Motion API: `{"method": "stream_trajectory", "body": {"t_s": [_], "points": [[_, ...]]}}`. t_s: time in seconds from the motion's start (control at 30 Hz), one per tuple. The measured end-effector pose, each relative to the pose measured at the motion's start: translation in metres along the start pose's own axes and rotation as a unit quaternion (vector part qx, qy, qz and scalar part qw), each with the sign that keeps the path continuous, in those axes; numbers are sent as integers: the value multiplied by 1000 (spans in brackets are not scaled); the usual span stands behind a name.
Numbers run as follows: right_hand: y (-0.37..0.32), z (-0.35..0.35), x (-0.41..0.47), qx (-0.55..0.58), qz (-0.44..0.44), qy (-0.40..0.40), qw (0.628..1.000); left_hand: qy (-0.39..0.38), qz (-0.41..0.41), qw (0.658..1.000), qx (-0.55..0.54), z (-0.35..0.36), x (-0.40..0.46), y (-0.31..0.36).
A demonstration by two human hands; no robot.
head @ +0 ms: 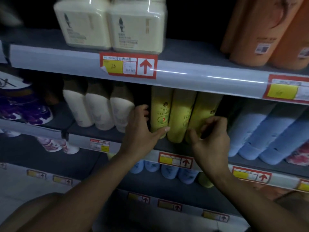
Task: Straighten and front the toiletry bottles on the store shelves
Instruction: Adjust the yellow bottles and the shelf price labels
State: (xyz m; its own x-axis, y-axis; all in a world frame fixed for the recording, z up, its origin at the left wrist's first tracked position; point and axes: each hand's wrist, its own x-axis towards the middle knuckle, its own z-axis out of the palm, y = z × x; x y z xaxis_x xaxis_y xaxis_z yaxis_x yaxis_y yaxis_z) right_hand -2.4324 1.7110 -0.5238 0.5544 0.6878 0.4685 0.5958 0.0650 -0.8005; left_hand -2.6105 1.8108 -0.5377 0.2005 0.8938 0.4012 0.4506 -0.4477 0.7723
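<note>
Three yellow bottles are stood touching in a row on the middle shelf (pixel 167 146), under the upper shelf's rail. The left yellow bottle (pixel 160 111) is gripped by the left hand (pixel 142 131): fingers are curled behind its left side, thumb is laid across its lower front. The middle yellow bottle (pixel 181 114) is stood just right of that grip, untouched as far as can be seen. The right yellow bottle (pixel 204 113) is partly covered by the right hand (pixel 210 138), whose fingers are bent loosely at the bottle's lower front; whether it is actually clasped cannot be told. White bottles (pixel 98 111) are lined up just left of the left hand, blue bottles (pixel 260 131) right of the right hand. Cream tubs (pixel 110 25) and orange bottles (pixel 260 30) are seen above, with a red price tag (pixel 128 65) on the rail.
</note>
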Motion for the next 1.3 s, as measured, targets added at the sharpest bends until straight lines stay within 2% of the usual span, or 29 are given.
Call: {"method": "stream_trajectory", "body": {"t_s": [0.13, 0.3, 0.47, 0.57, 0.77, 0.9, 1.1, 1.3], "points": [[2, 7, -7, -10, 22, 13, 1000, -8, -9, 1000, 24, 11, 6, -6], [13, 6, -18, -24, -19, 29, 999, 14, -17, 999, 48, 18, 12, -3], [30, -1, -18, -102, -47, 56, 992, 19, -29, 999, 36, 20, 12, -1], [30, -2, -17, -102, -39, 35, 993, 18, -45, 999, 16, 19, 11, -2], [22, 4, -3, -10, 47, -80, 996, 1, -61, 998, 3, 16, 13, -1], [26, 7, 9, -12, 68, -69, 995, -4, -60, 998, -6, 15, 14, -1], [32, 13, 16, -64, 38, -46, 996, -27, -44, 999, -13, 13, 15, -5], [32, 12, 18, -97, 48, -44, 993, -41, -33, 999, 1, 13, 13, -4]]}}
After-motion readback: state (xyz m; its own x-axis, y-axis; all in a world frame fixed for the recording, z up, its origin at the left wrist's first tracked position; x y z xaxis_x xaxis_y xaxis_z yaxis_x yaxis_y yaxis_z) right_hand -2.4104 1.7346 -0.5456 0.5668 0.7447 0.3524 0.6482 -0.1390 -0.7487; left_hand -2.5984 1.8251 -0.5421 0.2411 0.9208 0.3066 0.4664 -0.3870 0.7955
